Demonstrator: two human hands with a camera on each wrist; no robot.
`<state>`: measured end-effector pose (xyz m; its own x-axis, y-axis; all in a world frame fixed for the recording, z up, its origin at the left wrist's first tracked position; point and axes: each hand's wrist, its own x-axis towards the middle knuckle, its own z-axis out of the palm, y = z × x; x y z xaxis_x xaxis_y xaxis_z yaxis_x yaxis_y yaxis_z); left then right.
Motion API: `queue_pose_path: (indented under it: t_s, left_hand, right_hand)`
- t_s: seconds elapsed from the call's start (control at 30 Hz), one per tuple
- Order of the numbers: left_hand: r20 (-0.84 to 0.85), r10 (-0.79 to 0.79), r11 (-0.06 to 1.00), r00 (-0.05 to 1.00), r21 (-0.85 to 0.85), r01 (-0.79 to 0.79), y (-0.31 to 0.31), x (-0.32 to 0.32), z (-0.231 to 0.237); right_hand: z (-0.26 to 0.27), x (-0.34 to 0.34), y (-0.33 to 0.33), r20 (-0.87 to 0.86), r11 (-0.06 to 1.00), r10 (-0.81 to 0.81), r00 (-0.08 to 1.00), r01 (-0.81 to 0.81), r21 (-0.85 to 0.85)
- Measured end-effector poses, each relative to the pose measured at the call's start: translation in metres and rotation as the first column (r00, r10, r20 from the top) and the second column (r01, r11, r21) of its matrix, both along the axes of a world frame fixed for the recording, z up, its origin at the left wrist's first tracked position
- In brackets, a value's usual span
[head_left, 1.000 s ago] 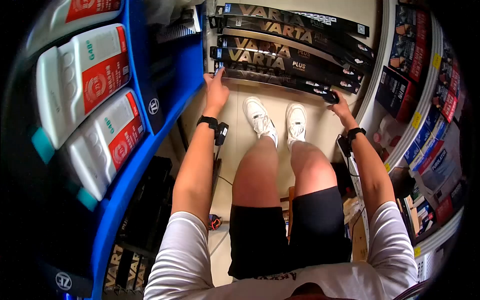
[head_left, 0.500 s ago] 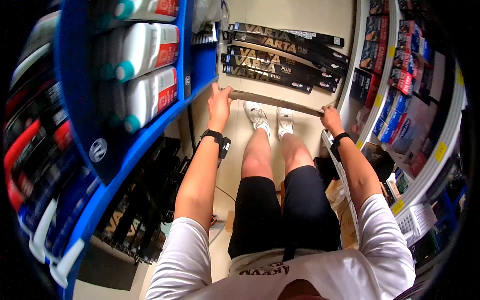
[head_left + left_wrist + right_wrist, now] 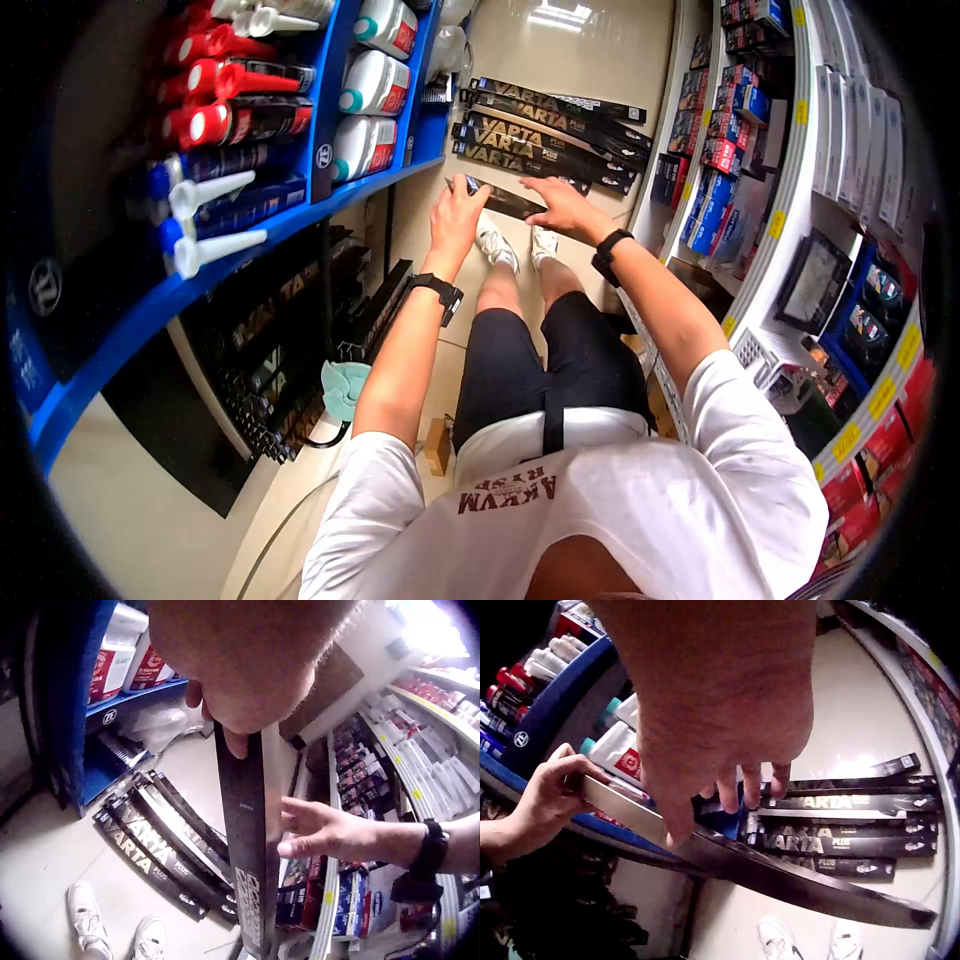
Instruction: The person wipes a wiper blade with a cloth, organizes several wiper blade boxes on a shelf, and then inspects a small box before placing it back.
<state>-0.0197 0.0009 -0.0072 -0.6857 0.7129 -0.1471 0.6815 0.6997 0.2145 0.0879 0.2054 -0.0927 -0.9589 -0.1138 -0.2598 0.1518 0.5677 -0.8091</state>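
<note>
A long, narrow black box (image 3: pixel 510 203) is gripped near one end by my left hand (image 3: pixel 456 222), thumb and fingers on its sides. In the left wrist view, that box (image 3: pixel 244 802) runs away from the hand, with pale print toward its far end. My right hand (image 3: pixel 575 210) is at the box's middle, thumb and fingers spread. The right wrist view shows its thumb (image 3: pixel 679 825) against the box's edge while the other fingers extend past it. Several similar black VARTA boxes (image 3: pixel 530 130) lie side by side on the floor beyond.
A blue shelf (image 3: pixel 330 205) with white bottles (image 3: pixel 380 85) and red-capped bottles stands on the left. White shelving (image 3: pixel 765 230) with packaged goods lines the right. White shoes (image 3: pixel 495 245) stand on the floor near the boxes. More black boxes (image 3: pixel 290 330) hang below the blue shelf.
Both hands have lifted one black box from the floor row toward the body. My right hand has left its far end and moved left to its middle. The view has tilted back.
</note>
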Motion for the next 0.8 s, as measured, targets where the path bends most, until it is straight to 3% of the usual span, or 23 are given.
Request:
queue_pose_path:
  t_s: [0.03, 0.07, 0.13, 0.23, 0.3, 0.37, 0.4, 0.43, 0.5, 0.7, 0.77, 0.8]
  left_hand:
    - [-0.041, -0.048, 0.999, 0.998, 0.005, 0.048, -0.001, 0.003, 0.012]
    - [-0.099, -0.059, 0.998, 0.993, 0.026, 0.062, -0.001, 0.007, 0.019]
    - [-0.143, -0.051, 0.998, 0.988, 0.037, 0.056, -0.004, 0.012, 0.035]
    - [-0.133, -0.029, 0.999, 0.991, -0.035, 0.025, -0.018, 0.019, 0.054]
    - [-0.055, -0.063, 0.974, 0.996, 0.215, 0.073, -0.033, 0.029, 0.064]
    - [-0.042, -0.108, 0.955, 0.993, 0.274, 0.115, -0.045, 0.04, 0.073]
    - [-0.067, -0.153, 0.915, 0.986, 0.368, 0.167, -0.052, 0.045, 0.073]
    - [-0.101, -0.198, 0.86, 0.975, 0.459, 0.223, -0.06, 0.048, 0.073]
    - [-0.091, -0.181, 0.852, 0.979, 0.482, 0.202, -0.076, 0.056, 0.076]
    - [-0.043, -0.135, 0.833, 0.99, 0.537, 0.137, -0.127, 0.081, 0.098]
    - [0.1, -0.088, 0.909, 0.991, 0.414, 0.039, -0.148, 0.093, 0.102]
    - [0.082, -0.077, 0.909, 0.994, 0.416, 0.036, -0.156, 0.102, 0.105]
  right_hand:
    - [0.009, -0.004, -0.01, -0.155, 0.999, -0.025, 0.988, 0.019, -0.039]
    - [0.018, -0.007, -0.016, -0.16, 0.999, -0.016, 0.987, 0.01, -0.039]
    - [0.054, -0.022, -0.025, 0.201, 0.956, 0.163, 0.966, -0.104, -0.276]
    - [0.067, -0.017, -0.041, 0.111, 0.948, 0.067, 0.992, -0.028, -0.318]
    - [0.071, -0.012, -0.051, 0.139, 0.962, 0.066, 0.988, -0.026, -0.27]
    - [0.072, -0.003, -0.055, -0.096, 0.98, -0.053, 0.994, 0.034, -0.194]
    - [0.083, -0.004, -0.056, 0.025, 0.964, -0.026, 0.999, 0.032, -0.264]
    - [0.085, -0.003, -0.061, 0.022, 0.965, -0.019, 1.0, 0.024, -0.26]
    - [0.09, 0.0, -0.073, -0.146, 0.986, 0.017, 0.989, -0.041, -0.164]
    - [0.113, 0.017, -0.102, -0.063, 0.99, 0.01, 0.998, -0.019, -0.143]
    - [0.13, 0.02, -0.111, -0.153, 0.989, -0.117, 0.981, 0.101, -0.11]
    - [0.128, 0.025, -0.108, 0.019, 0.967, -0.21, 0.978, 0.21, -0.144]
